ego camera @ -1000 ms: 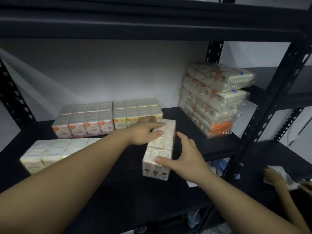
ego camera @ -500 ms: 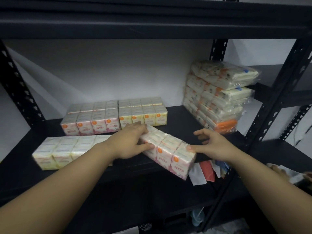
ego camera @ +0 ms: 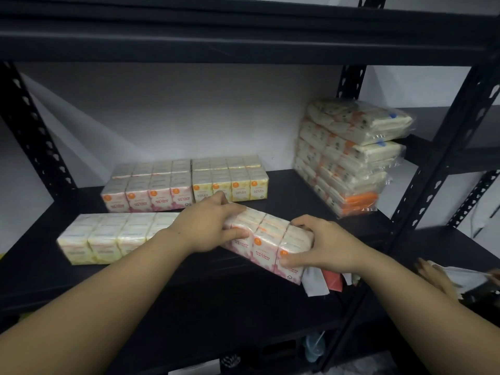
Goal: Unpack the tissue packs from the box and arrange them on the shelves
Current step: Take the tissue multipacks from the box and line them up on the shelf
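A pink rose-scented tissue pack [ego camera: 266, 246] lies slanted at the front of the black shelf [ego camera: 297, 196], its right end over the shelf edge. My left hand [ego camera: 208, 226] grips its left end, thumb on the front face. My right hand [ego camera: 322, 243] grips its right end. A yellow tissue pack [ego camera: 108, 239] lies to the left at the front. Behind stand a pink pack [ego camera: 147, 192] and a yellow pack [ego camera: 230, 180] side by side.
A tall stack of clear-wrapped tissue bundles [ego camera: 349, 158] fills the shelf's right end. Black uprights [ego camera: 443, 147] frame the bay, with a shelf overhead [ego camera: 243, 36]. Another person's hand [ego camera: 435, 277] with white paper is at the right edge. Papers [ego camera: 322, 281] hang below the pack.
The pack has turned from end-on to lying sideways with its long face forward. My right hand let go midway and now grips its right end; my left hand stays on its left end.
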`<move>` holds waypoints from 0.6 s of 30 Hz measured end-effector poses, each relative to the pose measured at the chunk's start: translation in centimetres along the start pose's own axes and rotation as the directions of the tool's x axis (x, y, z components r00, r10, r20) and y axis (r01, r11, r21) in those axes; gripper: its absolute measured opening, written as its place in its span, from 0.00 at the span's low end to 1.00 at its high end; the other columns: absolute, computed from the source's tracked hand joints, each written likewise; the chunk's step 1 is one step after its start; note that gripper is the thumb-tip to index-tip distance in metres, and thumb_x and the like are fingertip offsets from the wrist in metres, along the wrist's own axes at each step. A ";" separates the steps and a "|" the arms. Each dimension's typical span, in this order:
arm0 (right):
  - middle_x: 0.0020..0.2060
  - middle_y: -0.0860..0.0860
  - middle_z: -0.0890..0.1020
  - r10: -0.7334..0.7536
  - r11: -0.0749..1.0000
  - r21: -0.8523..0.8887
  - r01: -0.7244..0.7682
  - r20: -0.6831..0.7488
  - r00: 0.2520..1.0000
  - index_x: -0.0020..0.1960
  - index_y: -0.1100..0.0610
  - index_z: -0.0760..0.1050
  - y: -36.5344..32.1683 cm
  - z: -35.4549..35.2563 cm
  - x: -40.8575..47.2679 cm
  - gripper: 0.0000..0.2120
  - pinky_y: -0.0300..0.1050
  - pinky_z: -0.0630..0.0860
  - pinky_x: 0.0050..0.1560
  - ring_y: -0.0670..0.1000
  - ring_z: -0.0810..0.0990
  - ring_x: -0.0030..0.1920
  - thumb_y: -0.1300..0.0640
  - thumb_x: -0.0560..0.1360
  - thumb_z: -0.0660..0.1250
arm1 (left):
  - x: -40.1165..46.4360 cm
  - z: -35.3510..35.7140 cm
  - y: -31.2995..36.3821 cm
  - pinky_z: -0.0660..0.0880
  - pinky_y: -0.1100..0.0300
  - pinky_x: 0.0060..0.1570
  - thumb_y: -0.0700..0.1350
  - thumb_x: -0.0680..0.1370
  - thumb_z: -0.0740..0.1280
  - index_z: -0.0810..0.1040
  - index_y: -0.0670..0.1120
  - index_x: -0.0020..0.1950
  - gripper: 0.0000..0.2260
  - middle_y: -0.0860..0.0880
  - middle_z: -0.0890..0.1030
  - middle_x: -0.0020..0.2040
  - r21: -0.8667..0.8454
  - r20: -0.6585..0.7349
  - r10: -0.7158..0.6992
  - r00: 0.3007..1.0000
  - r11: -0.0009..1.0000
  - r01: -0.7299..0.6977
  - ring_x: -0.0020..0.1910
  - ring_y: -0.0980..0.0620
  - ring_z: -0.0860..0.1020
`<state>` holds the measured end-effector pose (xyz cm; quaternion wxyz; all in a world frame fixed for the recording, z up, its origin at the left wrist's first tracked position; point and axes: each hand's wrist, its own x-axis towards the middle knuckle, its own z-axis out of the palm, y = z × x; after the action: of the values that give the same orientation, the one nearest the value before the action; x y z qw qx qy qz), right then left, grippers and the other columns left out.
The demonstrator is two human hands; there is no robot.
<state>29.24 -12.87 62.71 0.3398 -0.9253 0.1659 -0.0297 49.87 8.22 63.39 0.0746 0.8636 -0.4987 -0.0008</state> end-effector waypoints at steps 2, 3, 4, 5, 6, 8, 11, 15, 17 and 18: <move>0.54 0.40 0.81 -0.024 0.995 -0.102 0.023 -0.004 1.000 0.63 0.42 0.74 -0.5 0.2 -0.2 0.39 0.46 0.82 0.51 0.41 0.81 0.53 0.32 0.56 0.81 | -0.1 0.1 -0.1 0.78 0.51 0.58 0.73 0.76 0.63 0.66 0.64 0.79 0.33 0.55 0.70 0.66 -0.001 -0.010 0.005 1.000 1.000 -0.005 0.62 0.52 0.74; 0.54 0.40 0.81 -0.036 0.992 -0.123 0.034 -0.018 0.999 0.63 0.42 0.73 -0.5 0.2 -0.1 0.39 0.47 0.82 0.51 0.41 0.80 0.53 0.33 0.57 0.81 | -0.1 0.0 -0.2 0.78 0.51 0.58 0.73 0.76 0.63 0.66 0.64 0.79 0.33 0.55 0.70 0.66 -0.004 -0.015 0.008 1.000 1.000 -0.008 0.62 0.52 0.74; 0.54 0.40 0.80 -0.053 0.990 -0.129 0.048 -0.034 0.998 0.63 0.42 0.74 -0.6 0.0 0.1 0.38 0.47 0.82 0.52 0.41 0.80 0.53 0.33 0.57 0.80 | -0.2 -0.1 -0.4 0.78 0.51 0.58 0.73 0.76 0.62 0.66 0.64 0.79 0.33 0.54 0.70 0.66 -0.010 -0.020 0.009 1.000 1.000 -0.009 0.62 0.52 0.74; 0.54 0.39 0.80 -0.069 0.989 -0.132 0.062 -0.046 0.997 0.63 0.42 0.74 -0.6 -0.3 0.4 0.38 0.47 0.81 0.52 0.41 0.80 0.53 0.34 0.57 0.80 | -0.3 -0.1 -0.6 0.78 0.51 0.58 0.74 0.75 0.62 0.66 0.64 0.79 0.34 0.54 0.70 0.67 -0.016 -0.025 0.005 1.000 1.000 -0.005 0.61 0.52 0.74; 0.54 0.39 0.80 -0.086 0.988 -0.136 0.079 -0.051 0.995 0.64 0.42 0.74 -0.7 -0.7 0.8 0.37 0.46 0.81 0.52 0.41 0.80 0.54 0.34 0.58 0.80 | -0.4 -0.2 -0.8 0.78 0.51 0.57 0.74 0.75 0.62 0.66 0.64 0.79 0.34 0.54 0.70 0.67 -0.019 -0.033 -0.003 0.999 1.000 0.002 0.61 0.52 0.74; 0.55 0.39 0.80 -0.123 0.979 -0.166 0.116 -0.030 0.992 0.65 0.42 0.74 -1.0 -1.5 1.7 0.36 0.44 0.79 0.52 0.41 0.79 0.55 0.37 0.60 0.80 | -0.5 -0.2 -1.1 0.76 0.54 0.55 0.74 0.75 0.62 0.67 0.63 0.79 0.35 0.53 0.70 0.66 -0.017 -0.054 -0.029 0.998 0.999 0.028 0.61 0.52 0.73; 0.57 0.39 0.79 -0.151 0.965 -0.210 0.155 0.039 0.988 0.68 0.43 0.74 -1.0 -2.1 3.9 0.33 0.41 0.75 0.53 0.42 0.78 0.57 0.43 0.65 0.81 | -0.8 -0.1 -1.4 0.76 0.52 0.59 0.74 0.75 0.63 0.67 0.61 0.79 0.35 0.51 0.70 0.66 -0.014 -0.081 -0.077 0.994 0.997 0.077 0.63 0.50 0.73; 0.56 0.42 0.77 -0.148 0.953 -0.256 0.163 0.078 0.986 0.68 0.42 0.74 -0.9 -1.7 6.1 0.30 0.43 0.72 0.52 0.48 0.76 0.58 0.46 0.69 0.80 | -1.4 0.2 -2.6 0.76 0.51 0.62 0.69 0.78 0.64 0.68 0.59 0.79 0.32 0.52 0.71 0.68 -0.008 -0.102 -0.059 0.993 0.998 0.058 0.66 0.50 0.73; 0.59 0.45 0.74 -0.152 0.936 -0.311 0.165 0.066 0.986 0.75 0.42 0.68 -1.1 -0.9 6.8 0.38 0.49 0.72 0.61 0.49 0.70 0.62 0.41 0.69 0.79 | -2.2 -0.1 -3.9 0.74 0.52 0.65 0.69 0.78 0.64 0.67 0.57 0.80 0.33 0.52 0.71 0.71 -0.005 -0.115 -0.056 0.992 0.998 0.056 0.68 0.50 0.72; 0.62 0.46 0.73 -0.159 0.927 -0.333 0.170 0.061 0.985 0.78 0.42 0.65 -1.3 -0.3 7.1 0.42 0.53 0.71 0.65 0.50 0.68 0.64 0.36 0.68 0.78 | -2.8 -0.4 -4.7 0.73 0.51 0.66 0.71 0.77 0.63 0.67 0.57 0.80 0.35 0.51 0.71 0.72 0.002 -0.118 -0.078 0.990 0.997 0.079 0.69 0.49 0.72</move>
<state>36.26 -14.40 63.37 0.1752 -0.9808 0.0847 -0.0139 52.52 12.99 62.96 0.1011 0.8813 -0.4590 0.0489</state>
